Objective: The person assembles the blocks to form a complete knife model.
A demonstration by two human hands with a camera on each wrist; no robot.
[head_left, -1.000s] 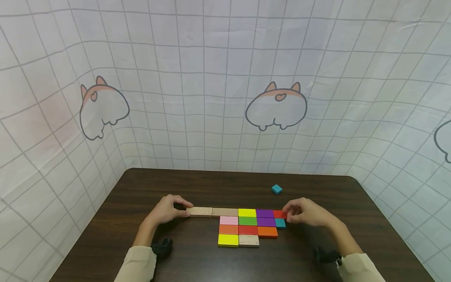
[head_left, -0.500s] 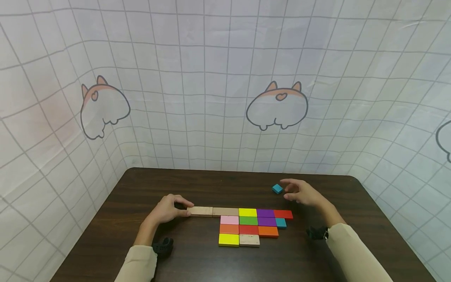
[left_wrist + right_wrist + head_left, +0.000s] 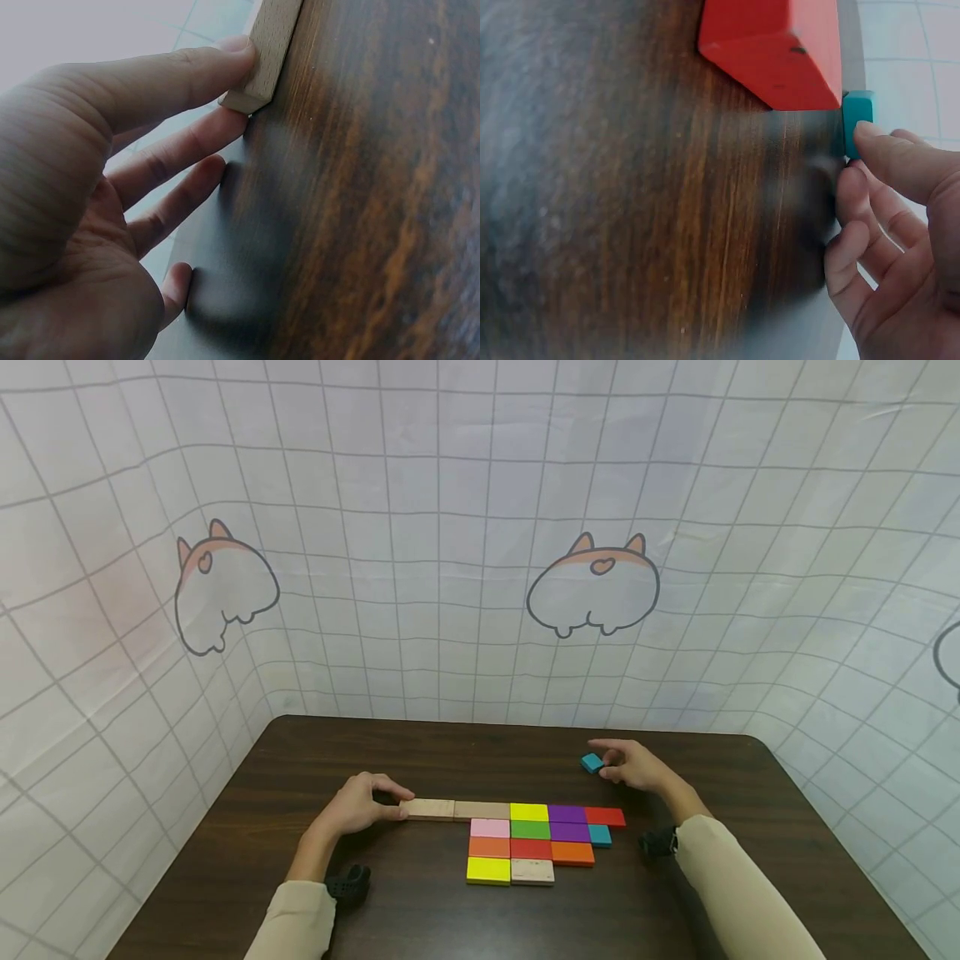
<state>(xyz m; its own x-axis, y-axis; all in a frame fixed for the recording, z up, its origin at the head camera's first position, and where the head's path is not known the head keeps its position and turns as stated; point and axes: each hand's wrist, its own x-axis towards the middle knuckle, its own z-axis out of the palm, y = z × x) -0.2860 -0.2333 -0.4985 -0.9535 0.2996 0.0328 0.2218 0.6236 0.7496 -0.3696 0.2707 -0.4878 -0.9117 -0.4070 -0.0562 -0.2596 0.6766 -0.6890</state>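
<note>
My left hand [image 3: 358, 803] pinches the left end of a plain wooden block [image 3: 429, 809]. In the left wrist view, the thumb lies against the side of this wooden block [image 3: 271, 56] and a fingertip touches its end. My right hand [image 3: 637, 766] is at a small teal block [image 3: 592, 763] lying apart at the back. Its index finger reaches behind the block, while the thumb is at the right side. In the right wrist view, the thumb tip overlaps the teal block [image 3: 859, 120]; whether it touches, I cannot tell.
Several coloured blocks lie flat and edge to edge, among them a yellow block [image 3: 488, 871], a green block [image 3: 530, 830] and a red block [image 3: 605, 817] at the right end. They rest on a dark wooden table [image 3: 420, 918]. A white gridded curtain [image 3: 420, 610] surrounds it.
My right hand has left the red block at the row's right end and moved back and left to the small teal block. My left hand stays on the plain wooden block.
</note>
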